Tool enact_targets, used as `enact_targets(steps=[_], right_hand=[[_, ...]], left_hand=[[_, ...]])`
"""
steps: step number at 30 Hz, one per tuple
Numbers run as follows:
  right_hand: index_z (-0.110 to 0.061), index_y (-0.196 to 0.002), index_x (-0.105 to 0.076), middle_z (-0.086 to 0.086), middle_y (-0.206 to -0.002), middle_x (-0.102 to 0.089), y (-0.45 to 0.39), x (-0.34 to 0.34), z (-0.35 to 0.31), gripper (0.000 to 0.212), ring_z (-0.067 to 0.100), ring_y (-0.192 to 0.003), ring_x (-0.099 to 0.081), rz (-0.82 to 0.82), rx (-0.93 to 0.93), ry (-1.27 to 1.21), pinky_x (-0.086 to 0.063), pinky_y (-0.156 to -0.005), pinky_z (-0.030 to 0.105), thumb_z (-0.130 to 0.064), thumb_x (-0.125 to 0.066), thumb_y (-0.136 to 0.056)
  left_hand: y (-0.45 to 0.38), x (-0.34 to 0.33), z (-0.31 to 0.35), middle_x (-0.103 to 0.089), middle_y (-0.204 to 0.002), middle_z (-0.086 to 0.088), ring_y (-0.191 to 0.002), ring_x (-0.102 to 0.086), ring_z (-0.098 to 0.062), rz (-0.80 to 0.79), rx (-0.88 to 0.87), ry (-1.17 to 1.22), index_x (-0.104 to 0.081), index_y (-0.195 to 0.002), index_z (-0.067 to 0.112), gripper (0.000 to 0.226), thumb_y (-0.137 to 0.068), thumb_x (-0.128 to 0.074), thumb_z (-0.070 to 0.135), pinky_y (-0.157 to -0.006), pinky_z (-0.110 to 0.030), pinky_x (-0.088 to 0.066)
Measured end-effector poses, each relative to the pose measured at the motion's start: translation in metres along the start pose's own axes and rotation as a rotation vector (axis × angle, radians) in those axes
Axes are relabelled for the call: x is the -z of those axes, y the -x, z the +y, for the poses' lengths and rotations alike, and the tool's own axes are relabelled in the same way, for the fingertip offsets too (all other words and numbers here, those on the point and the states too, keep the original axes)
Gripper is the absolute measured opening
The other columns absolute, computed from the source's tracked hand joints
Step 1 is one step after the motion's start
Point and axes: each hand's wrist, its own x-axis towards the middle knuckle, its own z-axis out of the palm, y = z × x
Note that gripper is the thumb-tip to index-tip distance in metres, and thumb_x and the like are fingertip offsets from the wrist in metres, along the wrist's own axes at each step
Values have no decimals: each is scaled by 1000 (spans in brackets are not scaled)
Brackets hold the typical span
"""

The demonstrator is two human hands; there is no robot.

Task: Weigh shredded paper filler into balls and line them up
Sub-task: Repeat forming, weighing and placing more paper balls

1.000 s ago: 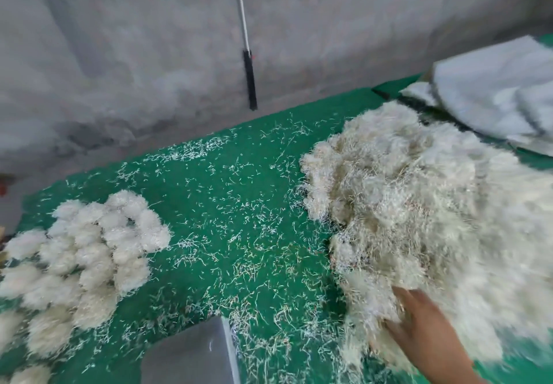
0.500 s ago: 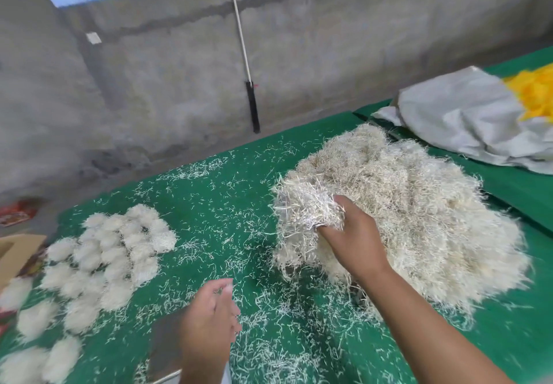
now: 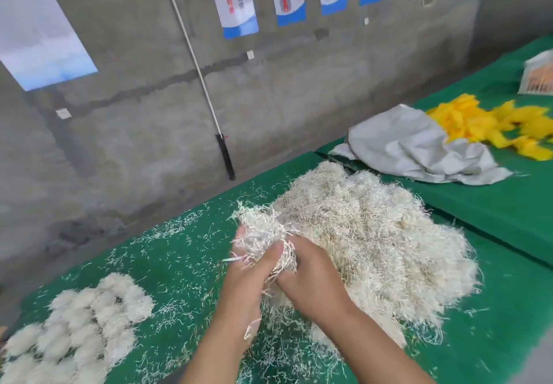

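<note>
Right now both hands meet at the near left edge of the big pile of shredded paper [image 3: 368, 234], which covers the middle and right of the green table [image 3: 185, 258]. Between them sits a clump of shreds [image 3: 260, 231], raised just above the pile's edge. The left hand [image 3: 251, 276] cups the clump from the left, its thumb pressed across the strands and its fingers curled up round the far side. The right hand [image 3: 311, 276] closes on the same clump from the right; its fingertips are buried in the paper, so how tightly they curl cannot be told. The two hands touch at the thumbs. At the near left of the table lie the finished balls [image 3: 77, 329], packed close in rows. Loose strands are scattered over the cloth between balls and pile. Farther right lie a grey sheet [image 3: 413, 144] and yellow scraps [image 3: 490, 123].
</note>
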Motion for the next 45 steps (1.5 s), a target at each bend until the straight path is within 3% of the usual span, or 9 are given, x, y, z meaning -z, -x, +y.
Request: enact_targets(steps=[13, 16, 21, 24, 29, 34, 37, 42, 45], right_hand=[[-66, -154, 15, -45, -149, -8, 6, 17, -1, 139, -8, -144, -20, -102, -27, 14, -17, -124, 33, -51, -93, -68], [-54, -160, -2, -42, -149, -16, 6, 18, 4, 128, -6, -145, -21, -110, -11, 135, -16, -124, 29, -40, -94, -71], [-31, -111, -56, -27, -114, -48, 9, 11, 20, 52, 3, -109, -53, 52, 12, 370, -43, -92, 7, -3, -85, -78], [-33, -124, -68, -12, -126, -59, 9, 8, 34, 67, 13, -113, -62, 82, -72, 353, -50, -94, 9, 17, -62, -80], [-18, -157, -45, 5, -158, -50, 7, 1, 43, 76, 18, -132, -60, 73, -187, 292, -45, -108, 20, 20, -45, -92], [-17, -158, -45, 2, -149, -59, -3, -4, 45, 77, 1, -65, -58, 64, -268, 176, -50, -54, 10, 22, -44, -91], [-18, -159, -44, -2, -161, -48, -8, -3, 45, 82, 9, -103, -69, 96, -248, 179, -48, -88, 10, 21, -45, -87], [-15, -132, -65, -5, -79, -66, -10, -11, 63, 64, 7, -57, -58, 98, -290, 219, -47, -45, 27, 20, -52, -81], [-16, -133, -65, -1, -80, -69, -13, -16, 72, 67, 10, -59, -62, 115, -349, 173, -54, -47, 33, 22, -53, -80]], left_hand=[[-3, -21, 22, -59, -143, 7, -121, -58, -8, 291, -31, 71, -55, -143, 27, 41, -104, -60, 37, -106, -45, -43], [9, -25, 28, -78, -107, -7, -84, -78, -22, 267, 3, 110, -64, -118, 19, 34, -102, -61, 48, -81, -54, -57], [22, -23, 31, -68, -132, 4, -116, -68, -23, 194, -94, -82, -57, -141, 22, 115, -52, -79, 90, -104, -52, -50], [26, -22, 28, -52, -153, 0, -132, -55, -27, 137, -30, -196, -32, -158, 28, 144, -38, -89, 83, -109, -53, -43], [34, -20, 18, -50, -145, 8, -103, -64, -10, 55, 28, -297, -44, -131, 61, 83, -67, -89, 33, -77, -36, -54], [31, -6, -3, -36, -161, 7, -55, -66, 2, -2, 155, -424, -18, -156, 56, 104, -76, -73, 20, -52, -19, -54], [37, 1, -11, -44, -156, 6, -100, -71, -7, 43, 36, -499, -24, -160, 45, 93, -82, -72, 30, -77, -32, -62], [33, 5, -19, -42, -159, 11, -112, -47, 3, 48, -32, -512, -33, -159, 38, 84, -86, -74, 28, -84, -21, -42], [33, 5, -18, -54, -130, 30, -74, -55, 22, 52, 9, -402, -38, -158, 32, 79, -88, -72, 17, -61, -5, -43]])
